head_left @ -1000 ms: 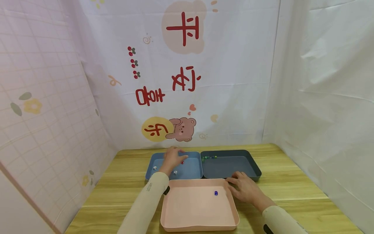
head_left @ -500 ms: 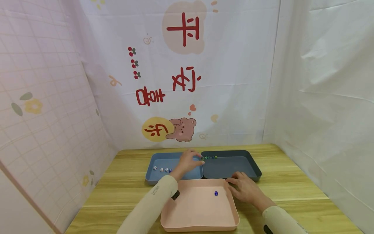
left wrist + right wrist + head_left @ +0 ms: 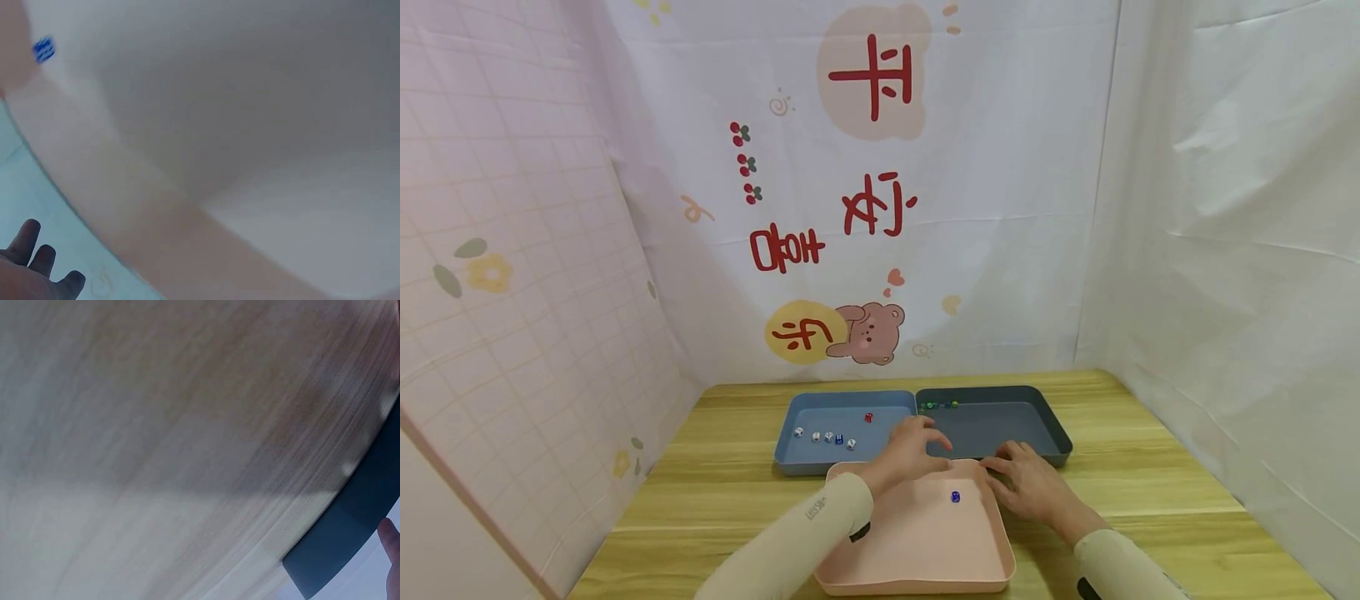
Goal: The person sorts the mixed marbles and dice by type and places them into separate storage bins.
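My left hand (image 3: 910,454) hovers over the far rim of the pink tray (image 3: 917,575), thumb and fingers spread with nothing seen between them. A blue die (image 3: 956,497) lies inside that tray, to the right and nearer than this hand; the left wrist view shows the blue die (image 3: 44,49) at upper left, away from the fingers (image 3: 25,240). My right hand (image 3: 1037,487) rests against the pink tray's far right corner with relaxed fingers. In the right wrist view, one fingertip (image 3: 387,531) shows by the dark tray (image 3: 350,525).
Behind stand a blue tray (image 3: 790,460) and a dark grey tray (image 3: 1007,425), side by side. The blue one holds a red die (image 3: 868,417), a blue die (image 3: 839,439) and several white dice (image 3: 816,437). Small green dice (image 3: 930,406) lie along the dark tray's far left.
My left hand has moved from above the blue tray, past the dark tray's left edge, back towards me over the pink tray. The right hand has stayed in place.
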`<state>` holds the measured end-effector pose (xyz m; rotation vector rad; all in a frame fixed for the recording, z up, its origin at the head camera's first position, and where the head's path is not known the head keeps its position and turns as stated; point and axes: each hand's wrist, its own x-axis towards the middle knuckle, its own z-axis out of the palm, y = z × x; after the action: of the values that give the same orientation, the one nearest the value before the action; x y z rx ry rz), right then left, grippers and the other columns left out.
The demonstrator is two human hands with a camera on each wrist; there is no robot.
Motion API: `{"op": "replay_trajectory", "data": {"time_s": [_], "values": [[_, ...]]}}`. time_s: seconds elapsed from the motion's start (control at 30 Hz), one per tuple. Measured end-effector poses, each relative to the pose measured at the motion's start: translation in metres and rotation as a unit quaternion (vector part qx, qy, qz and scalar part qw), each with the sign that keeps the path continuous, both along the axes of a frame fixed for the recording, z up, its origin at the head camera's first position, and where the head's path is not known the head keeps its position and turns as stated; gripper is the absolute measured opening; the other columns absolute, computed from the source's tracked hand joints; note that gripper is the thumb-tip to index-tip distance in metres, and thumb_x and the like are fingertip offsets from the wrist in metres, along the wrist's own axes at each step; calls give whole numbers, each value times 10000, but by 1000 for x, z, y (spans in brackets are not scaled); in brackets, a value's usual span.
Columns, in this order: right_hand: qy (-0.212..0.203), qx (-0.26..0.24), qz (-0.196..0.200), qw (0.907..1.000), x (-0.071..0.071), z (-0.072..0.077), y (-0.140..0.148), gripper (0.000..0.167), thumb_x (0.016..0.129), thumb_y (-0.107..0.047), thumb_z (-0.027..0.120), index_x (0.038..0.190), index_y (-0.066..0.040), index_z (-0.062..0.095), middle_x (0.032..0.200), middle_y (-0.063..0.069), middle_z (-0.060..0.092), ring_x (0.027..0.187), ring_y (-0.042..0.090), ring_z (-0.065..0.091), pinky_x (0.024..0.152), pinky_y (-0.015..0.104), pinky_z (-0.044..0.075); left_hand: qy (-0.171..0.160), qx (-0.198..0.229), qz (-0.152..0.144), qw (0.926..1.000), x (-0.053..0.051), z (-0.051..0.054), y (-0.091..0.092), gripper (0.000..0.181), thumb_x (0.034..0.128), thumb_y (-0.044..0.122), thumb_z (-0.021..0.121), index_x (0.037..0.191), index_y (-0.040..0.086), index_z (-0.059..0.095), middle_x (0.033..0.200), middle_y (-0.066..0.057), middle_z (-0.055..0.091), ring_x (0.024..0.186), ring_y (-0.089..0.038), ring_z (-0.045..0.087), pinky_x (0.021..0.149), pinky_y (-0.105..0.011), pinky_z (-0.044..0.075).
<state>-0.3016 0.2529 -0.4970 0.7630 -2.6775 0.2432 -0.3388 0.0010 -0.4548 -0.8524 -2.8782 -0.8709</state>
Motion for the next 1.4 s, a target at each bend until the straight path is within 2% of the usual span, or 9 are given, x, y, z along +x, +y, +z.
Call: {"op": "replay_trajectory", "data": {"time_s": [0.1, 0.17, 0.37, 0.63, 0.77, 1.07, 1.27, 1.4], "values": [[16, -23, 25, 10000, 0, -1, 0, 247, 964, -313, 652, 1166, -197, 732, 1019, 26, 563, 907, 225, 523, 774, 446, 512, -1, -171, -15, 9999, 4, -8, 4, 176, 869, 332, 768, 1037, 279, 763, 1454, -87, 459, 1384, -330, 340, 1114, -569, 252], [32, -33, 34, 10000, 1, -1, 1, 245, 962, -316, 654, 1163, -201, 733, 1019, 25, 563, 908, 225, 524, 774, 446, 512, -114, -204, 35, 9997, 6, -12, 6, 171, 855, 333, 773, 1019, 283, 768, 1470, -88, 442, 1395, -326, 321, 1127, -554, 236], [114, -34, 84, 9999, 1, -3, 1, 240, 958, -317, 660, 1153, -201, 738, 1013, 22, 561, 896, 220, 521, 765, 443, 514, -219, -402, 51, 9989, 11, -20, 11, 182, 818, 358, 811, 975, 272, 781, 1501, -94, 413, 1415, -321, 283, 1141, -544, 210], [122, 2, 118, 9999, 0, -3, 2, 247, 956, -291, 661, 1168, -185, 731, 1020, 38, 565, 904, 237, 532, 780, 450, 511, 360, -883, -303, 9950, 14, -31, 12, 152, 837, 358, 797, 961, 275, 771, 1477, -145, 436, 1416, -332, 290, 1135, -561, 217], [109, 18, 109, 9999, 0, -2, 1, 251, 953, -284, 663, 1171, -179, 732, 1023, 41, 567, 906, 237, 533, 784, 449, 513, 565, -1005, -341, 9928, 16, -34, 12, 138, 837, 351, 803, 943, 268, 772, 1460, -152, 457, 1406, -338, 310, 1126, -568, 236], [48, 73, 55, 9999, 1, 0, 0, 251, 958, -290, 655, 1172, -183, 732, 1019, 35, 564, 909, 233, 533, 790, 443, 515, 729, -1147, -406, 9899, 16, -38, 12, 105, 839, 361, 795, 905, 286, 760, 1447, -144, 471, 1397, -320, 324, 1125, -548, 248], [59, 86, 50, 9999, 1, 0, 0, 252, 960, -294, 651, 1169, -181, 734, 1021, 42, 568, 903, 233, 529, 794, 445, 517, 797, -1247, -445, 9880, 16, -40, 14, 79, 835, 362, 794, 876, 300, 768, 1438, -132, 485, 1395, -313, 331, 1117, -552, 261], [125, 49, 39, 9999, 1, -1, 0, 249, 953, -299, 663, 1159, -182, 739, 1017, 37, 568, 896, 226, 524, 790, 445, 518, 728, -1209, -438, 9890, 17, -40, 14, 54, 835, 343, 796, 849, 299, 767, 1441, -130, 485, 1403, -320, 320, 1124, -556, 250]]}}
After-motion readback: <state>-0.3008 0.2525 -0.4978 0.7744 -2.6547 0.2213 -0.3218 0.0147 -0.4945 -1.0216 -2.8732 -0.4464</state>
